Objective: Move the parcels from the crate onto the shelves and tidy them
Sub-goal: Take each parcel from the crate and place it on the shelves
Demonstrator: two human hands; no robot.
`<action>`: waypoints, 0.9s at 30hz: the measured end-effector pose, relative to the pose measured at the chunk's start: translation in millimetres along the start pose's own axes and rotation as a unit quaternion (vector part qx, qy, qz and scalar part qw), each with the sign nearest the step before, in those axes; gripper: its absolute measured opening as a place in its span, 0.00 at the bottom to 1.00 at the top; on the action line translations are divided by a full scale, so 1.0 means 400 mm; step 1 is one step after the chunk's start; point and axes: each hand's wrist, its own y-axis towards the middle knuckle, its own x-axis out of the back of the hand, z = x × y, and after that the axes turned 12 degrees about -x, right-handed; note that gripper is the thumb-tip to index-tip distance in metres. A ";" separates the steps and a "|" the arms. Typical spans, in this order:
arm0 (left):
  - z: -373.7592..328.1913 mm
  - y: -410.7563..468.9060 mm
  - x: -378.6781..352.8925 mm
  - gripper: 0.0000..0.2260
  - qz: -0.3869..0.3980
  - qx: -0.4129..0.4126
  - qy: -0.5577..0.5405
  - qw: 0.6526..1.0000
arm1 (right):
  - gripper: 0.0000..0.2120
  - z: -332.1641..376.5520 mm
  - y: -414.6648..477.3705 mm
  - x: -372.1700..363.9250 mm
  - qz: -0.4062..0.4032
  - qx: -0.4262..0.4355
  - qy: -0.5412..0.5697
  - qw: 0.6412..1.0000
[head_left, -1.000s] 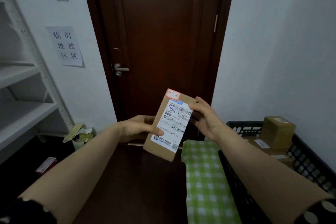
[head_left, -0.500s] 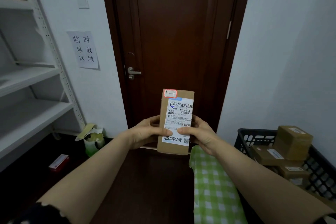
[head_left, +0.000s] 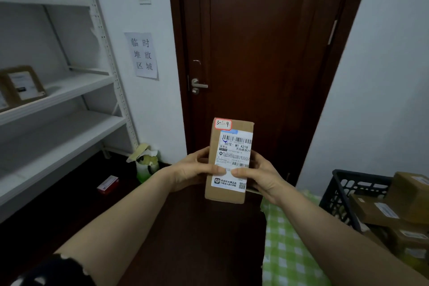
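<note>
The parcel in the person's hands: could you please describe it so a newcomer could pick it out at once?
Look at the dark wooden door; just in front of it, the left hand and right hand hold a narrow cardboard parcel upright. Unlike the parcels in the black crate at the right, it carries a red-edged sticker hand-marked 3-1-9 above its white shipping label.

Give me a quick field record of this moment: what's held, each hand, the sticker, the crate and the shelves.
held item: parcel, upright, shipping label facing the camera
left hand: grips the parcel's left edge, thumb on the label
right hand: grips the right edge, thumb on the label
sticker: red-bordered, top left corner, handwritten 3-1-9
crate: black, lower right, holds several boxes
shelves: white, at left; shelved parcels on middle and top levels
</note>
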 end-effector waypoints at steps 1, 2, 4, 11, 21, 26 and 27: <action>0.006 -0.013 0.011 0.39 -0.011 0.005 -0.001 1.000 | 0.42 -0.008 0.008 -0.013 0.009 -0.003 0.000 1.000; 0.011 -0.028 0.020 0.38 -0.023 0.008 -0.003 1.000 | 0.43 -0.018 0.018 -0.028 0.021 -0.007 0.000 1.000; 0.028 -0.071 0.035 0.31 -0.060 0.014 -0.014 0.998 | 0.47 -0.041 0.038 -0.062 0.058 -0.017 -0.002 0.998; 0.118 -0.301 0.140 0.31 -0.226 0.068 -0.026 0.971 | 0.51 -0.064 0.101 -0.256 0.192 -0.043 -0.010 0.980; 0.176 -0.583 0.361 0.31 -0.311 0.058 -0.037 0.948 | 0.55 0.012 0.212 -0.658 0.351 -0.045 -0.166 0.921; 0.204 -0.666 0.544 0.40 -0.338 0.065 0.012 0.939 | 0.57 0.011 0.291 -0.876 0.367 -0.049 -0.206 0.906; 0.209 -0.673 0.587 0.46 -0.350 0.070 0.022 0.934 | 0.59 0.011 0.308 -0.913 0.369 -0.049 -0.215 0.903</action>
